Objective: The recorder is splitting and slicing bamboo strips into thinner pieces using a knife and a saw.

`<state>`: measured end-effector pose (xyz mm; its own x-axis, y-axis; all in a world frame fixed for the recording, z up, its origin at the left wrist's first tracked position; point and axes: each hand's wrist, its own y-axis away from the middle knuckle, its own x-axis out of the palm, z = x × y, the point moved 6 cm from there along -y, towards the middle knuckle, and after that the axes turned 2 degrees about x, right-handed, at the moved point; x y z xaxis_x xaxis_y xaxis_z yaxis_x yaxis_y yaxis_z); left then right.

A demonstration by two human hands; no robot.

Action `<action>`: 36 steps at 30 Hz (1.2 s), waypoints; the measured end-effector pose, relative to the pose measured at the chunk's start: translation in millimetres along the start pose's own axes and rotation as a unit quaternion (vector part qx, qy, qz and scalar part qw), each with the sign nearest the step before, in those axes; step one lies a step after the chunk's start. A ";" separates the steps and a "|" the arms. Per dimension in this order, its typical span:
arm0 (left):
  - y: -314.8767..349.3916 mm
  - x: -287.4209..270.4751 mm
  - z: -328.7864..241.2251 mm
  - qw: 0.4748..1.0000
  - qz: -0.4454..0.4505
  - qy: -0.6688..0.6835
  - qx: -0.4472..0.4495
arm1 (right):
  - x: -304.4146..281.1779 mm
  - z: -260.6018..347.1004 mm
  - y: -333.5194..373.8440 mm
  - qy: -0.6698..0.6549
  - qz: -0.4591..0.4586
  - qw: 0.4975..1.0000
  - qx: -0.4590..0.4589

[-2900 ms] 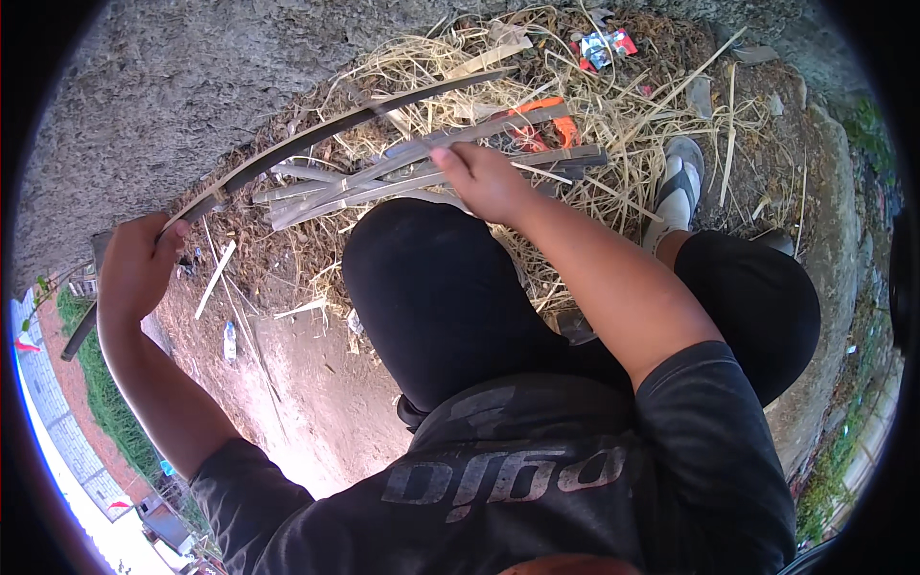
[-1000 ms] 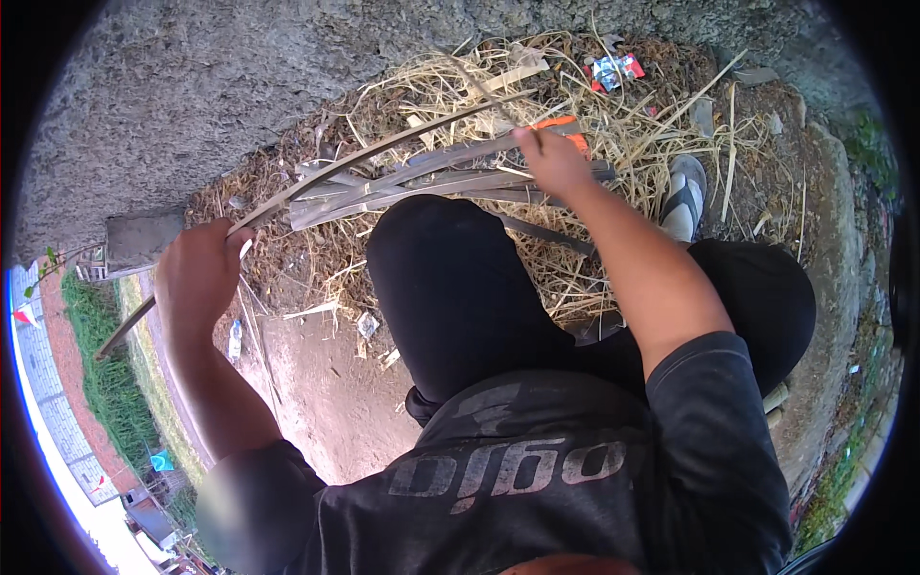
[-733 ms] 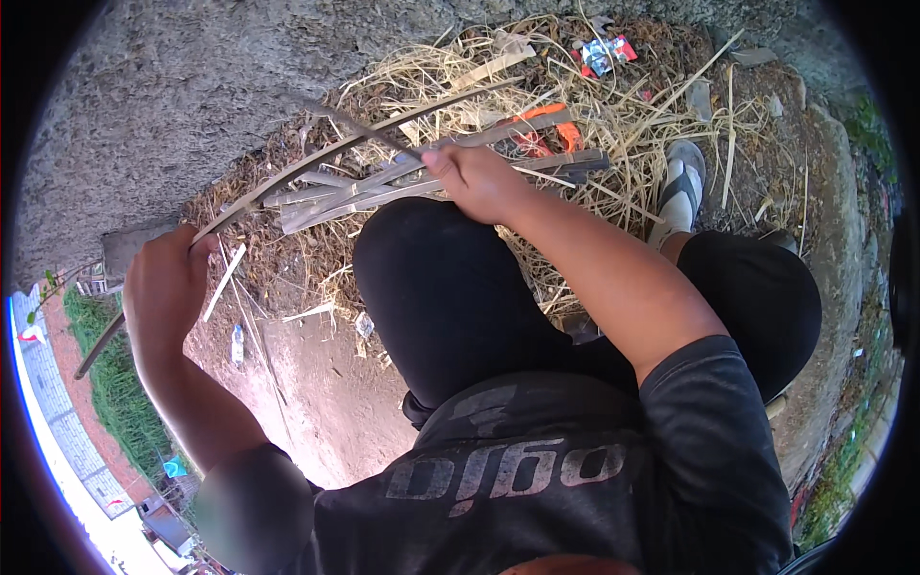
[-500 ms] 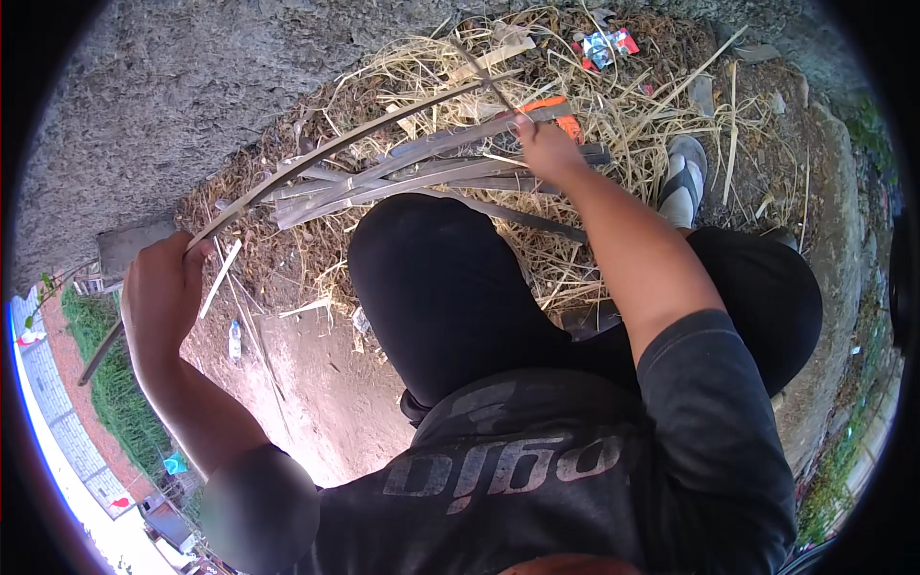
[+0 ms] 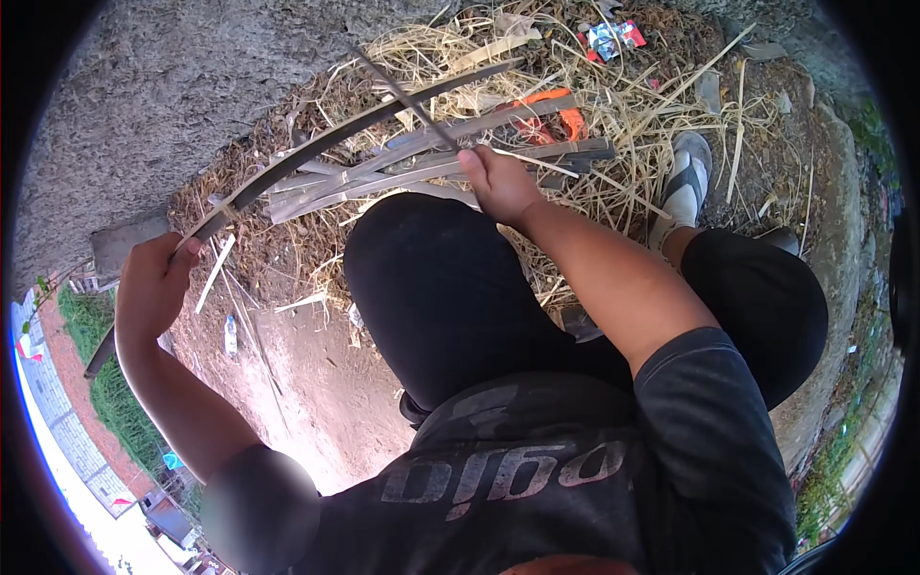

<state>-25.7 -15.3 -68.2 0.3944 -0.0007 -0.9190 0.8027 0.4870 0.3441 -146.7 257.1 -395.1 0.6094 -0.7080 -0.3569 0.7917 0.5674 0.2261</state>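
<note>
My left hand (image 5: 153, 287) is closed around a long, curved bamboo strip (image 5: 316, 146), which runs from behind my wrist up to the right over the ground. My right hand (image 5: 500, 184) grips a knife with a narrow dark blade (image 5: 407, 100); its handle is hidden in my fist. The blade points up and left, and in this view crosses the strip, though I cannot tell whether they touch. Several flat bamboo strips (image 5: 383, 180) lie in a loose pile beyond my knee, just left of my right hand. Part of an orange object (image 5: 573, 123) shows at the pile's right end.
Straw-like shavings (image 5: 661, 125) cover the ground around the pile. A rough grey stone wall (image 5: 182, 105) borders the far left. My sandalled foot (image 5: 686, 182) is planted at the right. A crumpled wrapper (image 5: 613, 40) lies far off, and a plastic bottle (image 5: 230, 337) at the left.
My right hand has moved left and nearer to me, bringing the knife blade down and left along the bamboo strip. The strip has turned slightly, and my left hand has barely moved.
</note>
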 end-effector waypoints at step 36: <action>31.4 38.9 7.3 1.000 -0.024 0.002 0.006 | -57.4 -56.2 0.5 0.103 -0.039 0.972 0.208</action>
<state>18.1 -6.4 -91.7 0.3533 -0.0196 -0.9353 0.8263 0.4753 0.3022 -183.7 321.7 -425.5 0.5602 -0.6177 -0.5520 0.8094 0.2662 0.5235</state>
